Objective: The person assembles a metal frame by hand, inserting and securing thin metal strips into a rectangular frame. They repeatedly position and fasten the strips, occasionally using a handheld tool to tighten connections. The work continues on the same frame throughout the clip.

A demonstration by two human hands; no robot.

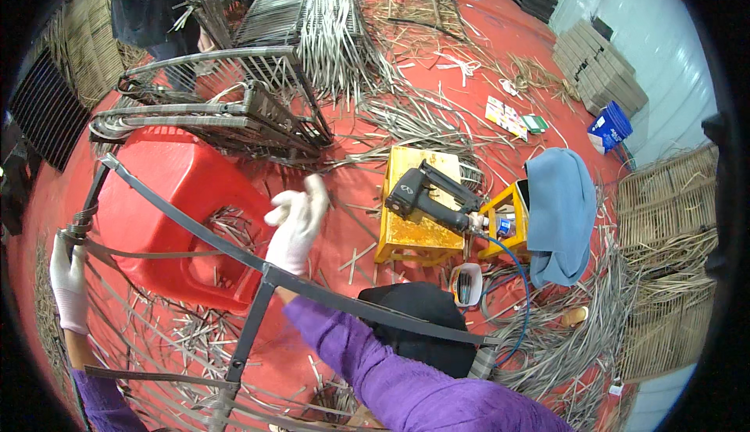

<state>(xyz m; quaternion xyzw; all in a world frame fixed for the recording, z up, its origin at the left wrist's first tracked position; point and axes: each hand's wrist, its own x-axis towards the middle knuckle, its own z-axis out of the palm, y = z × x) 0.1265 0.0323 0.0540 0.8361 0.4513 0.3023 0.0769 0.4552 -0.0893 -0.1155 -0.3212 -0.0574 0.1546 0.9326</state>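
Observation:
My left hand (69, 280), in a white glove, grips the left corner of a dark metal chair frame (258, 307) wrapped with grey wicker strips. The frame's bar runs diagonally across the lower picture. My right hand (297, 225), also gloved in white, hovers above that bar with fingers spread and nothing in it. A purple sleeve covers my right forearm. A black pneumatic staple gun (430, 195) lies on a yellow stool (414, 233) to the right of that hand, with a blue air hose (516, 276) trailing from it.
A red plastic stool (168, 198) lies under the frame. Half-woven metal frames (234, 112) are stacked behind. A blue cloth (558, 213) drapes over a second yellow stool. Loose wicker strips (437, 119) litter the red floor. Cardboard stacks (598, 69) and woven panels (664, 198) stand right.

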